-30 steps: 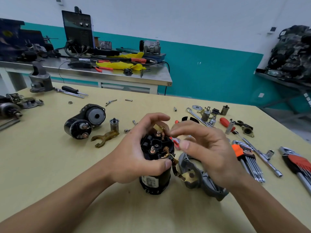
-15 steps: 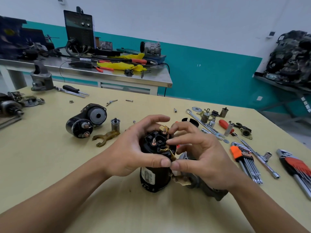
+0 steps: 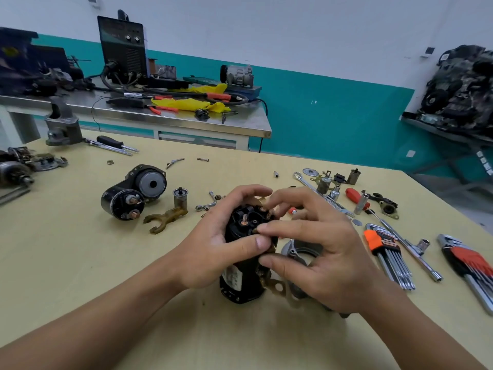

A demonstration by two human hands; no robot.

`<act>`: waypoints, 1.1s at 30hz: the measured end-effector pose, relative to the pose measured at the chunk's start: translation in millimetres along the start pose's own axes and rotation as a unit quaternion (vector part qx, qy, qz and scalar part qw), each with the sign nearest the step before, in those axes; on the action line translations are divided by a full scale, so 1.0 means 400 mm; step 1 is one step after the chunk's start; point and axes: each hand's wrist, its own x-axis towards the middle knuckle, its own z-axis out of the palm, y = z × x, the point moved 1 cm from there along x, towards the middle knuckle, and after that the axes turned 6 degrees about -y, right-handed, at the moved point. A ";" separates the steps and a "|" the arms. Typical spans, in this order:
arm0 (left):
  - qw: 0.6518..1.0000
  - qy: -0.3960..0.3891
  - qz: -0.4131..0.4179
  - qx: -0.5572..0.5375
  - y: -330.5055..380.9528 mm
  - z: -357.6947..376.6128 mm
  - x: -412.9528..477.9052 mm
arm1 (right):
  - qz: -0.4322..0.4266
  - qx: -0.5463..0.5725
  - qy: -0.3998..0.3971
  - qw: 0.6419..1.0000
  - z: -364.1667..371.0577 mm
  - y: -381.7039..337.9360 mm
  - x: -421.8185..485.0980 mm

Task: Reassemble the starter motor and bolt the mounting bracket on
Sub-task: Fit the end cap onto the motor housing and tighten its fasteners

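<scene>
Closer than a second ago, the right hand [image 3: 328, 252] pinches the brass strap [image 3: 277, 286] beside the upright motor body [image 3: 241, 283]; the left hand [image 3: 213, 247] stays wrapped around that body.

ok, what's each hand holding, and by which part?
Left hand wraps the black motor body around its upper side. Right hand pinches the brass strap between thumb and forefinger at the motor's top rim.
</scene>
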 end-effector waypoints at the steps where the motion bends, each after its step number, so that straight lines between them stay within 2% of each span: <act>1: 1.000 -0.002 0.000 -0.003 -0.001 0.000 -0.001 | -0.003 -0.005 -0.003 1.000 0.003 -0.003 0.001; 8: 1.000 -0.015 0.002 -0.027 0.004 -0.006 -0.009 | -0.029 -0.087 -0.069 0.993 -0.007 -0.004 0.010; 10: 0.999 -0.016 0.002 -0.032 0.007 -0.007 -0.008 | -0.010 -0.057 -0.078 0.995 -0.002 0.009 0.003; 11: 0.999 -0.016 0.001 -0.030 0.008 -0.006 -0.008 | 0.009 0.002 -0.076 0.997 0.002 0.013 -0.002; 13: 0.999 -0.021 0.000 -0.027 0.009 0.000 -0.008 | 0.038 0.170 -0.027 0.984 -0.001 0.021 -0.003; 15: 0.999 -0.033 0.000 -0.030 0.009 0.007 -0.005 | 0.077 0.290 0.086 0.950 -0.021 0.040 0.012; 17: 0.998 -0.053 0.001 -0.028 0.010 0.015 -0.001 | 0.164 0.294 0.172 0.926 -0.046 0.063 0.032; 18: 0.998 -0.059 0.002 -0.025 0.011 0.020 0.000 | 0.209 0.270 0.180 0.923 -0.051 0.071 0.036; 20: 0.998 -0.065 0.005 -0.023 0.016 0.030 0.000 | 0.249 0.224 0.130 0.933 -0.049 0.077 0.028; 23: 0.998 -0.059 0.012 -0.019 0.018 0.035 -0.001 | 0.207 0.206 0.025 0.956 -0.041 0.055 0.017; 25: 0.999 -0.048 0.011 -0.021 0.017 0.033 -0.001 | 0.188 0.231 -0.008 0.955 -0.047 0.048 0.017; 28: 0.999 -0.037 0.004 -0.025 0.015 0.028 -0.001 | 0.195 0.240 -0.020 0.951 -0.043 0.045 0.020; 33: 0.999 -0.040 -0.001 -0.027 0.017 0.026 0.001 | 0.226 0.293 0.012 0.929 -0.026 0.037 0.024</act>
